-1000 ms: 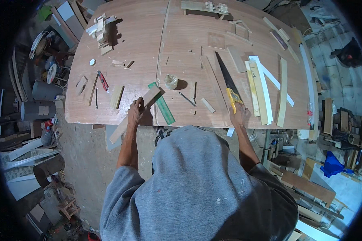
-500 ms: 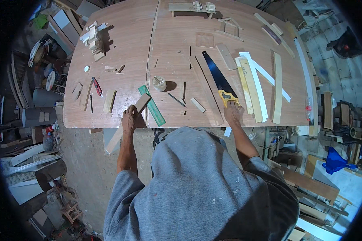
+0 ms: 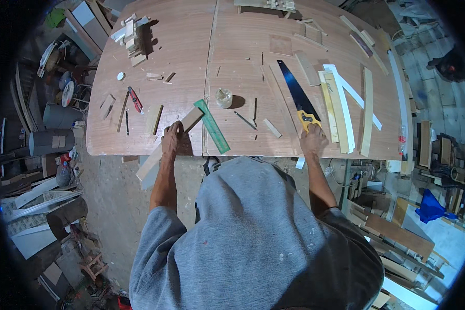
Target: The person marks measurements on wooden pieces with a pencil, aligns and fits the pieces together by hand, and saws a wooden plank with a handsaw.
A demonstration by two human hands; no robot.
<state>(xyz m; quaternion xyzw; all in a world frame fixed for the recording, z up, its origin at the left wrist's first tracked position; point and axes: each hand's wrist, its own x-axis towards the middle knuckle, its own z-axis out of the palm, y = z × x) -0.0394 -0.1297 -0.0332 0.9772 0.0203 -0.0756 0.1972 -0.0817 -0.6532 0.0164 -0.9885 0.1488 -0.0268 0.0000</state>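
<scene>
My left hand [image 3: 172, 136] is closed around a flat wooden board [image 3: 192, 120]. The board slants over the table's near edge, its far end against or over a green ruler [image 3: 215, 129]; I cannot tell which. My right hand [image 3: 314, 140] has its fingers on the yellow handle of a handsaw [image 3: 294, 93], whose dark blue blade points away from me. A long thin wooden strip [image 3: 284, 98] lies left of the saw. Beside the ruler are a dark pencil [image 3: 245, 120] and a small pale wood piece [image 3: 272, 128].
On the wooden table [image 3: 237, 41] stands a jar [image 3: 223, 98]. Pale and white slats [image 3: 338, 106] lie right of the saw. At left are a red utility knife [image 3: 135, 99] and a wooden model [image 3: 133, 36]. Wood scraps [image 3: 33, 199] crowd the floor at left.
The view has shifted, so the table sits further right and slightly higher. Relative to the green ruler, my left hand and the board have moved slightly left. The saw stays in place.
</scene>
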